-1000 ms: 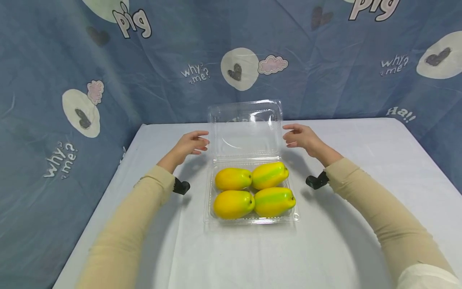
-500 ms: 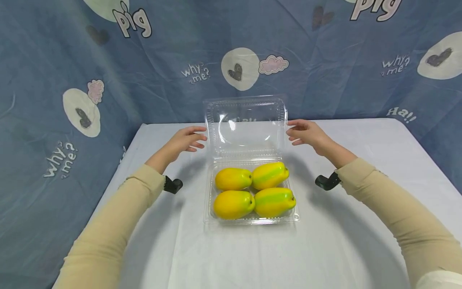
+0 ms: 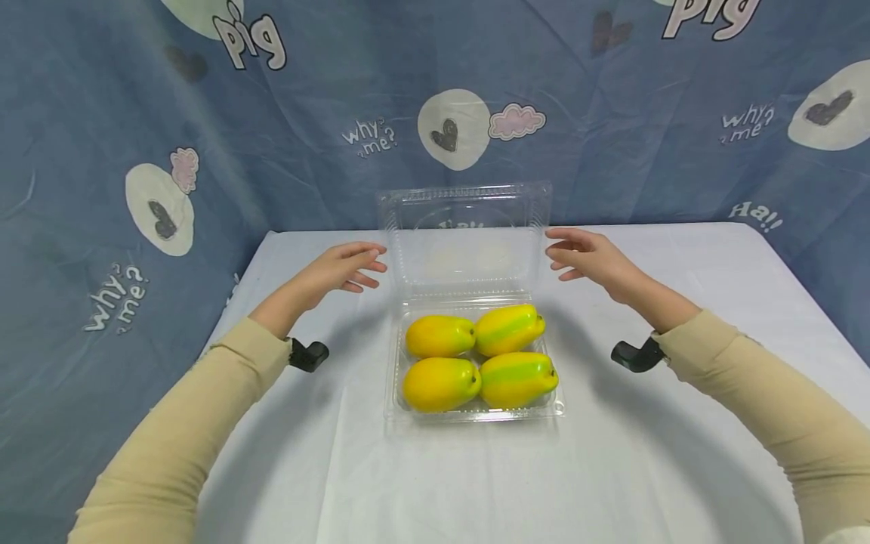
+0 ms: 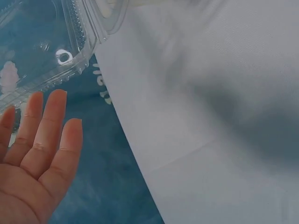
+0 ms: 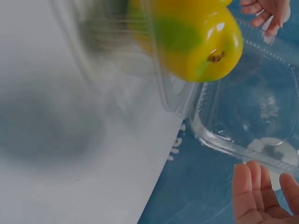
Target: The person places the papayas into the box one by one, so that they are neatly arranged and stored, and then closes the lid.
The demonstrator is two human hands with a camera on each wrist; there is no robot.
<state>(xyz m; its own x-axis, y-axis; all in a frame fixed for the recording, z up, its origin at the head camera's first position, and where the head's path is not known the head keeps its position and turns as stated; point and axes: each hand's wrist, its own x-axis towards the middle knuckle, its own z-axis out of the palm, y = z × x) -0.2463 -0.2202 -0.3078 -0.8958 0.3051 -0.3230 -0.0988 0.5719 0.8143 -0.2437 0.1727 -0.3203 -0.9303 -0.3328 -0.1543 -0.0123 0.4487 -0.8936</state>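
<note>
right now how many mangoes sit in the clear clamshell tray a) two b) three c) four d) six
c) four: the clamshell tray holds four yellow-green mangoes in two rows of two, with its clear lid standing open behind them and the left hand and right hand apart from it on either side.

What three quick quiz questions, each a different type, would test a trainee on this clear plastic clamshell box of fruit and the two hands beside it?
1. True or false: the left hand grips the hinged transparent lid.
2. How many yellow-green mango-like fruits lie in the clear plastic clamshell tray?
3. The right hand is: A) holding a fruit, B) open beside the lid, C) flat on the white tablecloth.

Key: 1 false; 2 four; 3 B.
</note>
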